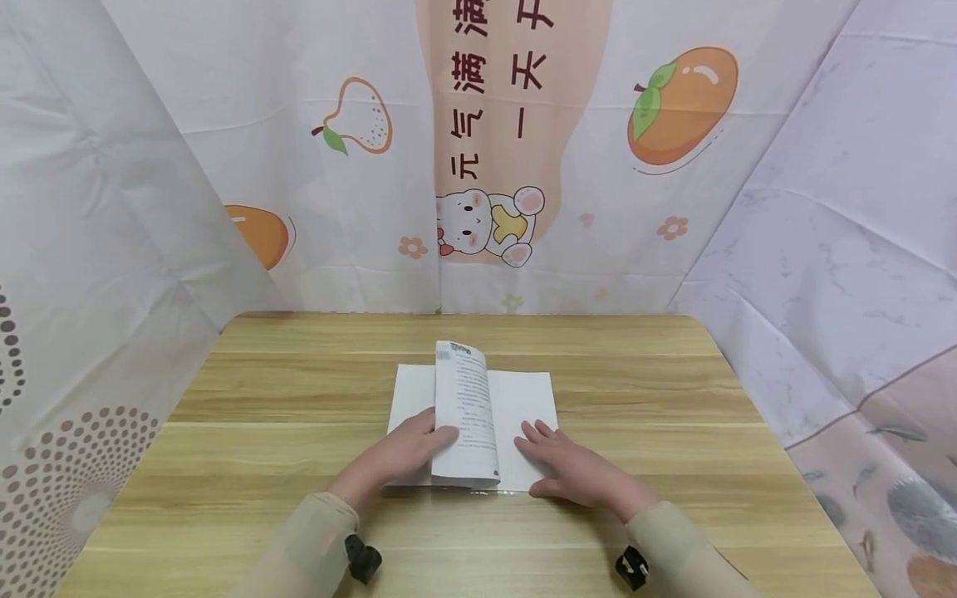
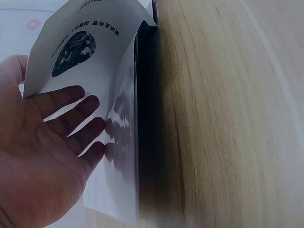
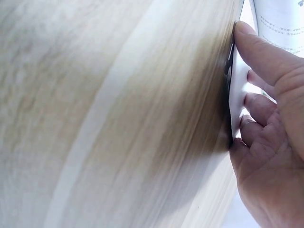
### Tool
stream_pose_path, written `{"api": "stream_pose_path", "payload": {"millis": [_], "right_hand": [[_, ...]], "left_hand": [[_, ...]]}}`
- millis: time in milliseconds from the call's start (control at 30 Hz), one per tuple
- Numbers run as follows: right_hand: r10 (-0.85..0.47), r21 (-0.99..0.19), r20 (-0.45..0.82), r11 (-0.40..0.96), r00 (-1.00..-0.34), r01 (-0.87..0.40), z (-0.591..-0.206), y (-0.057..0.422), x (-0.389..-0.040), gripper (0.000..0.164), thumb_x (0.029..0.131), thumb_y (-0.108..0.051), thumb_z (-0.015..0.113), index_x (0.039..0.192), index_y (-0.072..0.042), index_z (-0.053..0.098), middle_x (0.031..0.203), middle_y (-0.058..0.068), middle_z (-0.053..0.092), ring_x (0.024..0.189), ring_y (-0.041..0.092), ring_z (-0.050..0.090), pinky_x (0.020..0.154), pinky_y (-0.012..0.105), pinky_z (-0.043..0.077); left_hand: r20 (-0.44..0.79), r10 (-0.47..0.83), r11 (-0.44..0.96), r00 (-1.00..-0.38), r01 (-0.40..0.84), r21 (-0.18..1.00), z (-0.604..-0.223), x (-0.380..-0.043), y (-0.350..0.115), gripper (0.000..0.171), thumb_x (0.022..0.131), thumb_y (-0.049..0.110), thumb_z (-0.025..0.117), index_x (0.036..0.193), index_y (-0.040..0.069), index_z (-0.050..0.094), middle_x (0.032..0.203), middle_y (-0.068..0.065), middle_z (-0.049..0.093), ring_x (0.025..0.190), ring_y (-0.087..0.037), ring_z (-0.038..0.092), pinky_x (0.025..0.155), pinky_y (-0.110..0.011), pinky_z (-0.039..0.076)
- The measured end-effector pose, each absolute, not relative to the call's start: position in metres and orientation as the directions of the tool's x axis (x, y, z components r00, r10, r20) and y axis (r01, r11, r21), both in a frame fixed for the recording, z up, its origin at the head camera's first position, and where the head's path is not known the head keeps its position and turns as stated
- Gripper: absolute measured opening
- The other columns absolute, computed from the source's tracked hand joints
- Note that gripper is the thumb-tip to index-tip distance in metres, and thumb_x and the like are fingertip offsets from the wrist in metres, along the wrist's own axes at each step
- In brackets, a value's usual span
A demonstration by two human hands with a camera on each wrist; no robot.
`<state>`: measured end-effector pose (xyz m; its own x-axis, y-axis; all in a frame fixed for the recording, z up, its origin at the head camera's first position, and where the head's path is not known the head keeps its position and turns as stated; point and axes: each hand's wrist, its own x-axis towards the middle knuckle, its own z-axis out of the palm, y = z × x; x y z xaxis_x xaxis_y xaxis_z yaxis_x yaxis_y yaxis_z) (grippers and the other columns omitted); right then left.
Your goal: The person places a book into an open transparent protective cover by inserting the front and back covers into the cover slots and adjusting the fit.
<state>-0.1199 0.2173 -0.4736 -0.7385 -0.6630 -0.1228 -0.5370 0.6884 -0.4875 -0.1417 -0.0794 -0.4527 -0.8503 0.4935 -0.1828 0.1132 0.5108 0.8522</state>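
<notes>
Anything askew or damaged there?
The white, fruit-printed cloth backdrop behind the light wood-grain table looks turned, its white cartoon animal lying sideways. The open white paper booklet shows no visible damage.

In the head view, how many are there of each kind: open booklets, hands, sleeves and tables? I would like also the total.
Open booklet: 1
Hands: 2 (left hand, right hand)
Sleeves: 2 (left sleeve, right sleeve)
Table: 1
Total: 6

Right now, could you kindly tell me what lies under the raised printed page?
Under the printed page, the left wrist view shows the fingers of the left hand and a white sheet. In the head view, the page covers that sheet's inner part.
</notes>
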Motion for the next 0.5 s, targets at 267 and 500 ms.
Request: {"api": "stream_pose_path", "payload": {"millis": [267, 500], "right_hand": [[-0.672, -0.485, -0.121, 0.683, -0.731, -0.547, -0.472, 0.218, -0.119, 0.068, 0.089, -0.025, 0.07, 0.145, -0.002, 0.038, 0.153, 0.024, 0.026, 0.139, 0.043, 0.017, 0.11, 0.061, 0.021], [-0.679, -0.473, -0.116, 0.679, -0.725, -0.561, -0.472, 0.219, -0.118, 0.068, 0.09, -0.026, 0.069, 0.145, -0.002, 0.038, 0.153, 0.025, 0.026, 0.139, 0.044, 0.017, 0.11, 0.061, 0.021]], "left_hand": [[-0.162, 0.445, 0.488, -0.881, 0.087, 0.869, -0.452, -0.143, -0.086, 0.037, 0.099, 0.029, 0.043, 0.133, 0.017, 0.053, 0.109, 0.003, 0.065, 0.091, -0.014, 0.06, 0.086, -0.042, 0.047], [-0.175, 0.419, 0.468, -0.891, 0.047, 0.882, -0.452, -0.143, -0.091, 0.039, 0.098, 0.025, 0.043, 0.134, 0.016, 0.052, 0.108, 0.003, 0.067, 0.087, -0.014, 0.062, 0.083, -0.04, 0.048]]}}
